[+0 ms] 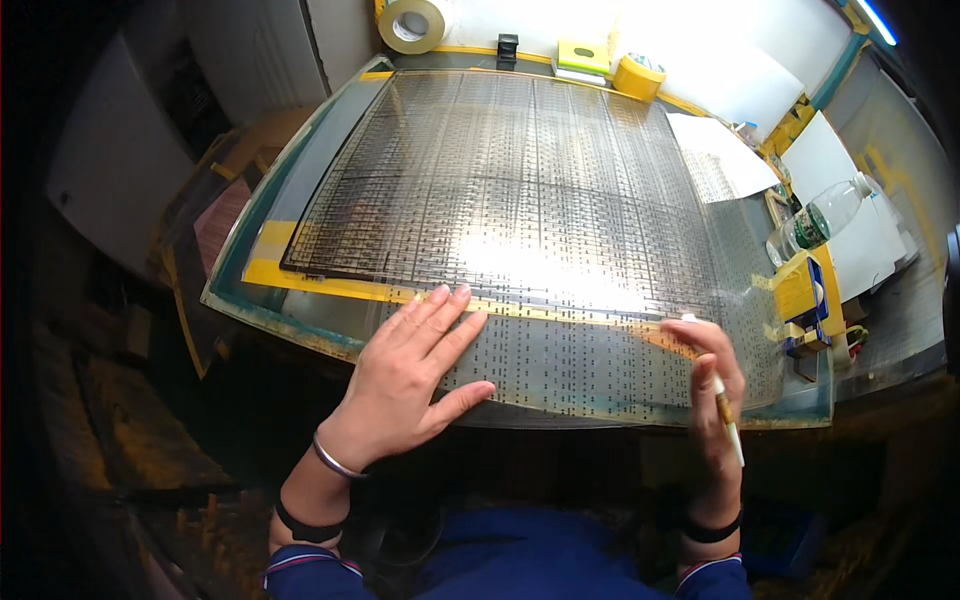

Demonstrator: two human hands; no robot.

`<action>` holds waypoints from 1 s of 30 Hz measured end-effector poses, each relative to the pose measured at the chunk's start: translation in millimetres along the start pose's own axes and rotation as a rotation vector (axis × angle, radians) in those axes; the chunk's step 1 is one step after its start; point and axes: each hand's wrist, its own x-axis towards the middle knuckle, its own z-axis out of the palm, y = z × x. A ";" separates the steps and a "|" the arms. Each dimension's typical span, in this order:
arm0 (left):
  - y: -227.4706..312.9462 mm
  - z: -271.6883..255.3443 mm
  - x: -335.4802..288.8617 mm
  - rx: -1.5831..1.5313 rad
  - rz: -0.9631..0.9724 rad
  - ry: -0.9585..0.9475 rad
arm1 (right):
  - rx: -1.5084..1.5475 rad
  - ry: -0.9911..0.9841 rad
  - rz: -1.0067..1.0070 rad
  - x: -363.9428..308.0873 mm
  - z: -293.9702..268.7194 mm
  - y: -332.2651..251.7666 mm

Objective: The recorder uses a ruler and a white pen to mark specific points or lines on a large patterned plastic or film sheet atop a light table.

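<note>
Mostly far of the hands, I see the sheet [430,225].
Left hand [405,365] flat on it, right hand [708,405] gripping a pen [734,438].

Along the far side, from left to right, are a wide tape roll [428,38], a small black object [508,46], a bright green block [583,57] and a round yellow tub [638,78]. At the right, a clear bottle [822,214] is beyond a yellow-and-blue holder [797,292].

Patterned film [540,190] partly lost in glare [545,262]; blue sleeves [315,575] cut off at lower edge.
</note>
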 end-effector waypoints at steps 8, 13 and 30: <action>6.8 -7.8 -5.8 -0.053 -0.017 0.015 | 0.464 -0.269 0.405 24.3 61.3 -22.8; -11.5 -9.5 1.1 -0.210 0.016 0.114 | 0.303 -0.237 0.338 27.2 71.9 -11.6; -28.4 -2.2 4.4 -0.350 -0.080 0.174 | 0.225 -0.249 0.244 23.4 74.4 -12.5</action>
